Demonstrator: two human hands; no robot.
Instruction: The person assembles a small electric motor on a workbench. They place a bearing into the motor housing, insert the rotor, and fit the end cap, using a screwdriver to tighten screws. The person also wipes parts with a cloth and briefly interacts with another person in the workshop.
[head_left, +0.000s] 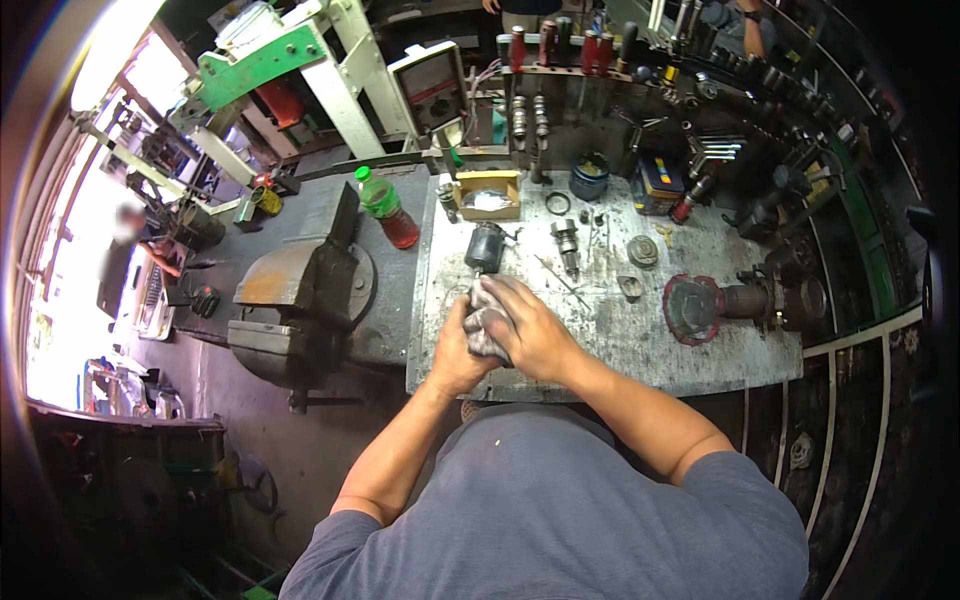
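Near edge: the worktop [640,340] ends just below your left hand [460,352] and right hand [540,338].
Room: bare metal reaches from your right hand toward the red-rimmed part [692,308].
Grip: you have both hands closed around the grey cloth [487,335], near the black cylinder [485,247].
Print: you can't read the dark box's [656,188] lettering, too small.

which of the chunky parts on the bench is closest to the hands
The dark cylinder, just beyond the left hand and right hand; the stepped shaft and round cap lie farther right.
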